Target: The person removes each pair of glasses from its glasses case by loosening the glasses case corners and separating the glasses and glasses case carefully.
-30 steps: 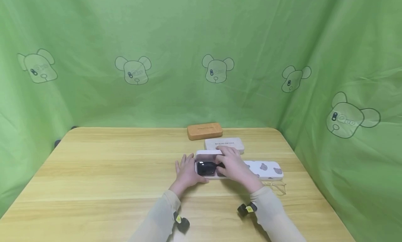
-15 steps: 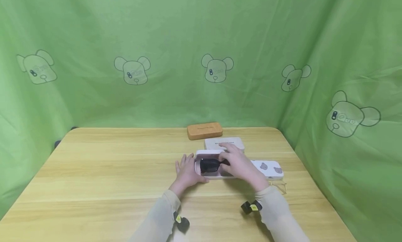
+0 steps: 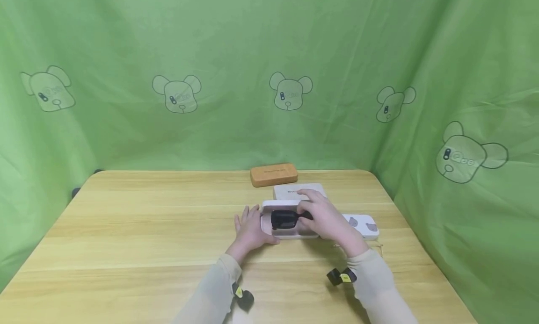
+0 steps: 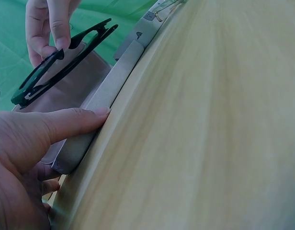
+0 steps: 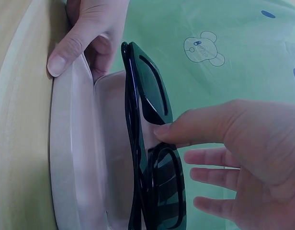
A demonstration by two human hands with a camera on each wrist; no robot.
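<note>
Black sunglasses [image 3: 283, 219], their arms apparently folded, are held by my right hand [image 3: 326, 219]. Thumb and forefinger pinch them at the bridge, as the right wrist view shows; the other fingers are spread apart from them. The sunglasses [image 5: 130, 120] are tilted just above an open glasses case [image 3: 290, 236] with a pinkish lining. My left hand [image 3: 252, 228] grips the case's left end. In the left wrist view its thumb lies on the front wall of the case [image 4: 107, 88], with fingers behind the end, partly hidden.
Behind the open case lies a whitish glasses case [image 3: 290, 191], and farther back an orange-brown case [image 3: 273, 175]. A bear-print case [image 3: 365, 226] lies to the right, partly covered by my right hand. Thin-framed glasses [image 3: 381, 249] sit by my right forearm. Green curtains surround the table [image 3: 147, 221].
My right hand has shifted to the right and slightly up with the sunglasses, which sat deeper in the case and now tilt more. The left hand stays at the case's end.
</note>
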